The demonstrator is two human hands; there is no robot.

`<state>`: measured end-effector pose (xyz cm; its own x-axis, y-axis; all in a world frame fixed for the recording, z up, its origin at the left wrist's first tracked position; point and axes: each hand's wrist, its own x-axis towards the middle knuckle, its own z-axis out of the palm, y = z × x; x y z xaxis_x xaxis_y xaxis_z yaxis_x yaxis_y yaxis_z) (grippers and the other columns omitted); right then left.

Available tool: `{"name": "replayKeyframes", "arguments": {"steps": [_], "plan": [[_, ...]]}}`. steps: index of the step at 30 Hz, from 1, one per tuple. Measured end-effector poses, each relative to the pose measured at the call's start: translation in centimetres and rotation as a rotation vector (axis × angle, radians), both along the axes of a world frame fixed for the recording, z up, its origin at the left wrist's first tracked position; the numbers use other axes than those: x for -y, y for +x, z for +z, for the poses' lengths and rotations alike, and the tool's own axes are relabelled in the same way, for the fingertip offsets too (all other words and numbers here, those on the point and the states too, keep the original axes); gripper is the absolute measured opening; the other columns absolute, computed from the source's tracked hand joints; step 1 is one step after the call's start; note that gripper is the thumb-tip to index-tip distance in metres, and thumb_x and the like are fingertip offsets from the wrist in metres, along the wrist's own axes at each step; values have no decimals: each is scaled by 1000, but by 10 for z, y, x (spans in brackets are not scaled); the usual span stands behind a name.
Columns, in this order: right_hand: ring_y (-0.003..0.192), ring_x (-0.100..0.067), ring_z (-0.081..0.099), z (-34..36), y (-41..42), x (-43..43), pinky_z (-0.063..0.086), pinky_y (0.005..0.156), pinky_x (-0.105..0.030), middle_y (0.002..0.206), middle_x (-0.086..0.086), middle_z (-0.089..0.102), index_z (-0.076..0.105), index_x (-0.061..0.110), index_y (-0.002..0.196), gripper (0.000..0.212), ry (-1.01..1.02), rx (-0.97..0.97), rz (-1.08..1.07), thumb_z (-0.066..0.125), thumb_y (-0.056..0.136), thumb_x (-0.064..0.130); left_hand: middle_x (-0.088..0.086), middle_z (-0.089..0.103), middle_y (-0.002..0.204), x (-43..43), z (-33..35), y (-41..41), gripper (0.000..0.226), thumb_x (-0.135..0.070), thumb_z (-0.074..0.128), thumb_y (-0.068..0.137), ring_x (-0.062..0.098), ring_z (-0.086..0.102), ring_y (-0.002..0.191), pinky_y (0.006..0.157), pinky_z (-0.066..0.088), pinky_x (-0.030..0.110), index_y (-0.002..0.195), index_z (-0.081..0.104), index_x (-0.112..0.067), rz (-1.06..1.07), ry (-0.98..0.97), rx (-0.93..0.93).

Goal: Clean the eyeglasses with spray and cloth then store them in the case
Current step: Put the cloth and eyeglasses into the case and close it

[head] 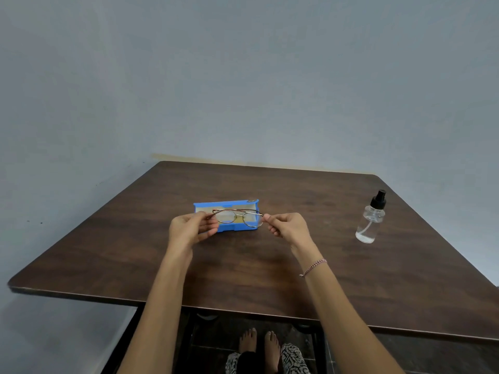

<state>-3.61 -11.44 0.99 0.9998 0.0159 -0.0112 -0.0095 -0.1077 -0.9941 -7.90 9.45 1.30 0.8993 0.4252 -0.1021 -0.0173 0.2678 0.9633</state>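
Thin gold-rimmed eyeglasses (237,217) hang just above the open blue case (226,205), which lies in the middle of the brown table (243,271). My left hand (192,228) pinches the left end of the frame, and my right hand (286,226) pinches the right end. The case shows a pale yellow lining under the lenses. A clear spray bottle (370,220) with a black nozzle stands upright at the far right of the table, away from both hands. I see no cloth.
A grey-blue wall rises right behind the table's far edge. The near edge runs across the lower frame, with my bare feet (260,345) on dark floor below it.
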Motion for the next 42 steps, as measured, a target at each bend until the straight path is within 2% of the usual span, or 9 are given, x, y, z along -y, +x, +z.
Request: {"name": "replayKeyframes", "arguments": {"steps": [5, 11, 17, 22, 25, 29, 32, 38, 42], "plan": [[52, -6, 45, -3, 8, -16, 44, 58, -18, 61, 1, 62, 71, 17, 66, 14, -85, 48, -96, 77, 77, 23, 11, 65, 71, -13, -7, 3, 11, -1, 68, 83, 8, 64, 52, 47, 51, 14, 91, 68, 6, 44, 212, -41], [72, 1, 57, 0, 22, -29, 41, 64, -14, 81, 4, 70, 76, 11, 84, 17, -226, 111, -139, 78, 76, 26, -4, 71, 88, -21, -3, 16, 16, -31, 77, 76, 11, 58, 82, 67, 44, 26, 89, 76, -23, 212, 697, -222], [75, -2, 56, -4, 33, -36, 40, 69, -17, 85, 1, 71, 75, 10, 93, 22, -337, 117, -123, 76, 76, 25, -5, 70, 95, -22, 1, 24, 18, -34, 76, 77, 11, 56, 83, 64, 43, 27, 94, 75, -26, 214, 806, -299], [72, -1, 55, -7, 40, -37, 37, 64, -11, 87, 2, 72, 75, 13, 92, 19, -454, 130, -120, 76, 78, 25, -4, 70, 91, -22, -2, 26, 18, -36, 77, 75, 13, 58, 80, 59, 40, 25, 91, 76, -27, 220, 898, -321], [86, -9, 61, -9, 44, -39, 43, 72, -19, 95, 1, 71, 75, 18, 89, 15, -534, 131, -126, 75, 78, 27, 0, 67, 101, -21, -6, 27, 14, -34, 78, 75, 18, 61, 93, 65, 46, 29, 87, 76, -28, 219, 947, -334], [84, -9, 57, -10, 44, -41, 44, 63, -24, 99, 4, 66, 74, 23, 91, 18, -661, 139, -146, 73, 79, 35, 4, 61, 110, -20, -6, 27, 12, -30, 78, 76, 23, 55, 106, 67, 47, 33, 87, 76, -26, 223, 1049, -338], [94, -13, 53, -11, 43, -42, 42, 64, -26, 94, 5, 54, 73, 22, 95, 20, -770, 208, -138, 69, 82, 36, 7, 57, 111, -20, -6, 28, 12, -27, 77, 78, 25, 54, 107, 65, 42, 30, 89, 76, -23, 199, 1092, -328], [106, -16, 44, -8, 45, -41, 38, 66, -26, 102, 0, 52, 71, 18, 103, 23, -797, 317, -154, 64, 87, 33, 10, 68, 99, -24, -8, 30, 9, -19, 77, 77, 21, 63, 93, 78, 50, 30, 85, 77, -14, 145, 1014, -222], [104, -15, 40, -5, 46, -44, 39, 66, -26, 100, 2, 48, 71, 18, 101, 22, -808, 342, -136, 63, 87, 33, 9, 73, 86, -25, -6, 30, 10, -15, 77, 77, 18, 65, 86, 75, 45, 25, 86, 77, -10, 124, 1012, -252]]}}
